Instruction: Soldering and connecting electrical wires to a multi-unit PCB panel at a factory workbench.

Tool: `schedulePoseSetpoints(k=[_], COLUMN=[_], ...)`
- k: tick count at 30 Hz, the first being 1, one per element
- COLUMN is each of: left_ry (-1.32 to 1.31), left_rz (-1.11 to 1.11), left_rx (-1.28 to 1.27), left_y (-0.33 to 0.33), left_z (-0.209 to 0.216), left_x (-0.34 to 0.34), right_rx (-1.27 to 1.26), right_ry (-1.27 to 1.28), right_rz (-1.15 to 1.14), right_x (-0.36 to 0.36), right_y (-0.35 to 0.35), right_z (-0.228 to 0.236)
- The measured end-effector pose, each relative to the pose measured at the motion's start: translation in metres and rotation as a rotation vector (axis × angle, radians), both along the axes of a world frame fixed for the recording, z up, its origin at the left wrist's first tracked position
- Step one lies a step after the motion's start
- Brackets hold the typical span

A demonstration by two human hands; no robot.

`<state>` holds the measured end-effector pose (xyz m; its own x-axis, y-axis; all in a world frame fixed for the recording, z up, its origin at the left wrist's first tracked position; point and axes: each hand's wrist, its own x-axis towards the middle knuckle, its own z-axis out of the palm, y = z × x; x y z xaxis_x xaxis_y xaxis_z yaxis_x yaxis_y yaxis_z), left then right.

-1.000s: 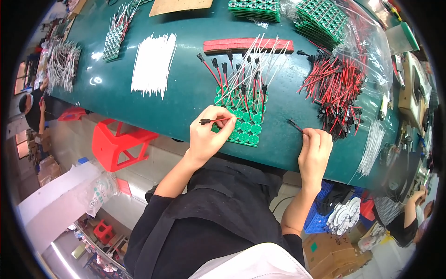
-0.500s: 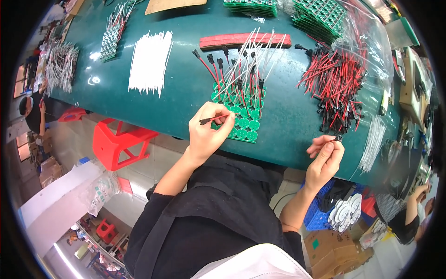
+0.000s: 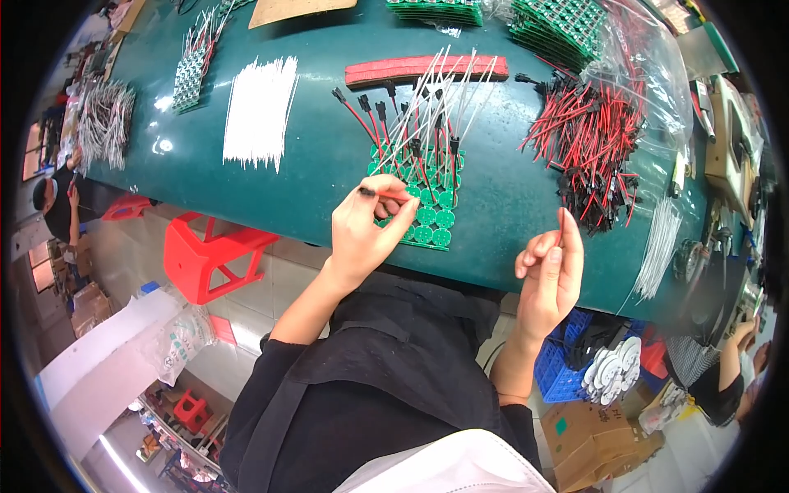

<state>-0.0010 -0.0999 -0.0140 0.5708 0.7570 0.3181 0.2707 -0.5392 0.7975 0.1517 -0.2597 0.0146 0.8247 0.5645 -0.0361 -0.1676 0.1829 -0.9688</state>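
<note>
My left hand (image 3: 368, 226) is closed, pinching a red wire lead with a black connector (image 3: 366, 191) between thumb and finger. It hovers over the near left part of a green circuit board panel (image 3: 444, 218) of round sections. From the panel's far part rise several red-and-black leads (image 3: 380, 111) and thin white wires (image 3: 436, 82). My right hand (image 3: 552, 267), to the right of the panel, has thumb and index finger pressed together on another red wire lead (image 3: 561, 226); the fingers hide most of it.
Behind the panel lies a red bar (image 3: 370, 72). A heap of red-and-black leads (image 3: 583, 123) is on the right, with white wires (image 3: 657, 246) beside it. More white wires (image 3: 259, 111) lie left. Stacked green boards (image 3: 559, 29) stand at the back. A red stool (image 3: 197, 255) is on the floor.
My right hand has moved left and turned its fingers upward, away from the edge of the lead heap. The lead in my left hand has tilted, its connector now higher.
</note>
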Motion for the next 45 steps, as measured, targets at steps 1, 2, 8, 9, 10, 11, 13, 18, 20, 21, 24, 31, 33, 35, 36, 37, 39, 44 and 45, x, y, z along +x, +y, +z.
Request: schedulePoseSetpoints(k=[1, 2, 8, 9, 10, 11, 13, 18, 20, 21, 24, 31, 33, 35, 36, 37, 39, 44, 45], left_ry=[-0.014, -0.029, -0.03, -0.069, -0.105, -0.144, -0.184, -0.403, -0.426, -0.461, -0.434, -0.378, -0.385, -0.376, -0.359, -0.356, -0.22, -0.064, -0.048], left_rz=[0.019, 0.039, -0.053, -0.12, -0.2, -0.246, -0.287, -0.184, -0.206, -0.23, -0.248, -0.248, -0.279, -0.252, -0.2, -0.17, -0.077, 0.005, 0.016], left_rx=[-0.064, -0.128, -0.053, -0.172, -0.263, -0.284, -0.301, -0.755, -0.799, -0.842, -0.949, -1.044, -0.991, -0.918, -0.899, -0.778, -0.57, -0.312, -0.282], left_y=[0.0, 0.0, 0.002, -0.003, -0.005, -0.005, -0.007, -0.005, -0.003, -0.002, -0.001, -0.004, 0.0, 0.004, 0.007, 0.01, 0.014, 0.011, 0.011], left_z=[0.001, 0.002, 0.008, 0.014, 0.024, 0.03, 0.032, 0.029, 0.028, 0.023, 0.028, 0.032, 0.028, 0.025, 0.023, 0.017, 0.013, 0.005, 0.005], left_x=[0.003, 0.004, -0.007, -0.01, -0.01, -0.011, -0.014, -0.025, -0.028, -0.03, -0.032, -0.033, -0.034, -0.034, -0.032, -0.03, -0.029, -0.024, -0.023], right_rx=[-0.023, 0.037, 0.06, 0.053, 0.053, -0.034, -0.138, -0.2, -0.203, -0.204, -0.11, 0.007, -0.025, -0.108, -0.195, -0.366, -0.648, -0.936, -0.94], right_ry=[0.007, 0.012, 0.102, 0.109, 0.082, -0.004, -0.143, -0.413, -0.631, -0.633, -0.936, -1.164, -1.138, -1.173, -1.209, -1.25, -1.36, -1.604, -1.584], right_rz=[0.077, 0.138, 0.33, 0.355, 0.38, 0.426, 0.452, 0.382, 0.34, 0.34, 0.286, 0.29, 0.348, 0.352, 0.354, 0.266, 0.175, 0.282, 0.316], right_x=[0.001, 0.0, -0.029, -0.033, -0.037, -0.041, -0.049, -0.045, -0.042, -0.041, -0.04, -0.04, -0.04, -0.021, -0.007, 0.009, 0.044, 0.079, 0.079], right_y=[-0.004, -0.004, 0.014, 0.018, 0.022, 0.024, 0.031, 0.033, 0.034, 0.035, 0.039, 0.051, 0.05, 0.051, 0.052, 0.052, 0.059, 0.067, 0.064], right_z=[0.002, -0.001, -0.008, -0.01, -0.01, -0.008, -0.006, -0.009, -0.004, -0.005, -0.011, -0.01, -0.008, -0.002, 0.001, 0.007, 0.016, -0.004, -0.008])
